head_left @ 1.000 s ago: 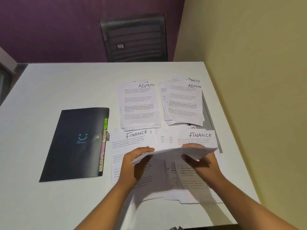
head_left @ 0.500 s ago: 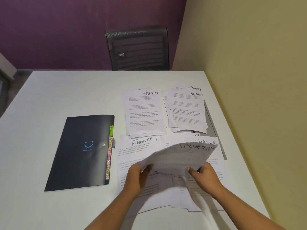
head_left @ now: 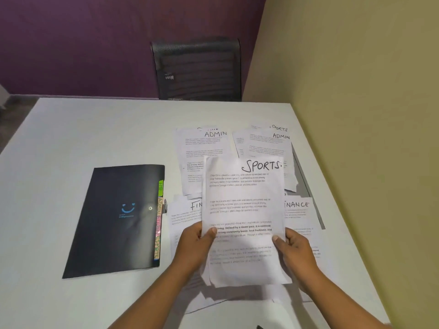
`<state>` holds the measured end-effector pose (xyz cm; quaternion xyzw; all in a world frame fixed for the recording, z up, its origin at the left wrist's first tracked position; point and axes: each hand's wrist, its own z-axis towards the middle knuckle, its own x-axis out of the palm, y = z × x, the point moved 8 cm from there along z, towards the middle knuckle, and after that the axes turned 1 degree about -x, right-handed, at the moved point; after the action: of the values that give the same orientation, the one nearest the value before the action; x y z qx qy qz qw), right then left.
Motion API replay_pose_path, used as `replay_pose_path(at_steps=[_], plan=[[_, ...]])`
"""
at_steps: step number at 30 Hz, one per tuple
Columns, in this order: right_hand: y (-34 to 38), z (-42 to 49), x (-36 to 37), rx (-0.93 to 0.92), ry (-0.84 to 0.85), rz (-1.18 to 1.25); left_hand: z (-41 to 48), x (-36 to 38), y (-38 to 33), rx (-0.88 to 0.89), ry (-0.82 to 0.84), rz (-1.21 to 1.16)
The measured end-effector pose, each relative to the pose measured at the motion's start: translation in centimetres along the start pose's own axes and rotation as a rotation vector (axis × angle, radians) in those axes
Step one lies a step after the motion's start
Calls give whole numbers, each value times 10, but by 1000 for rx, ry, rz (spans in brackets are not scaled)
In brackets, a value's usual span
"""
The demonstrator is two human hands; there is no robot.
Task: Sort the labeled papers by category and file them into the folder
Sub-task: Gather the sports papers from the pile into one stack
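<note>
Squarely at mid-view, the SPORTS paper point(head_left: 244, 210) is held up off the counter point(head_left: 95, 131), facing the camera, with its handwritten heading at the top and printed paragraphs below. Offset edges at its lower end show it is a thin sheaf, not one sheet. The left hand point(head_left: 194, 243) grips its edge at 8 o'clock and the right hand point(head_left: 294, 250) grips at 4 o'clock, each with its thumb pressed on the front face and its fingers curled behind.

Flat on the counter behind the paper, the left ADMIN pile point(head_left: 202, 148) lies at 11 o'clock and the right ADMIN pile point(head_left: 266, 143) at 1 o'clock. Another SPORTS sheet point(head_left: 279, 128) peeks out from under the far edge of the right one. The left FINANCE pile point(head_left: 183, 217) sits at 9 o'clock and the right FINANCE pile point(head_left: 299, 210) at 3 o'clock, both partly hidden by the held paper.

Farther out at 9 o'clock, the folder point(head_left: 114, 222) lies closed on the counter: dark, with a blue smile mark and a snap button. Its coloured index tabs point(head_left: 159, 222) line its right edge, just beside the left FINANCE pile. One tab reads ADMIN and a lower one SPORTS.

At 12 o'clock, beyond the counter's far edge, a dark chair point(head_left: 197, 70) stands before a purple wall point(head_left: 83, 43). A yellow wall point(head_left: 368, 115) runs along the counter's 3 o'clock side.
</note>
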<state>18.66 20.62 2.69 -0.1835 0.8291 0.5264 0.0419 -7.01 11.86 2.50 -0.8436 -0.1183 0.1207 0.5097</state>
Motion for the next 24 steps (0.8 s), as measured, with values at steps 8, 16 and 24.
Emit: replay_pose_path(at_steps=[8,16,24], plan=[[-7,63,-12,133,32,83,35,-5,2,-178,-126,9],[-3,138,-29,219,-8,50,103,-41,-22,-197,-419,202],[-28,176,-37,287,-19,11,176,-67,-49,-264,-574,371]])
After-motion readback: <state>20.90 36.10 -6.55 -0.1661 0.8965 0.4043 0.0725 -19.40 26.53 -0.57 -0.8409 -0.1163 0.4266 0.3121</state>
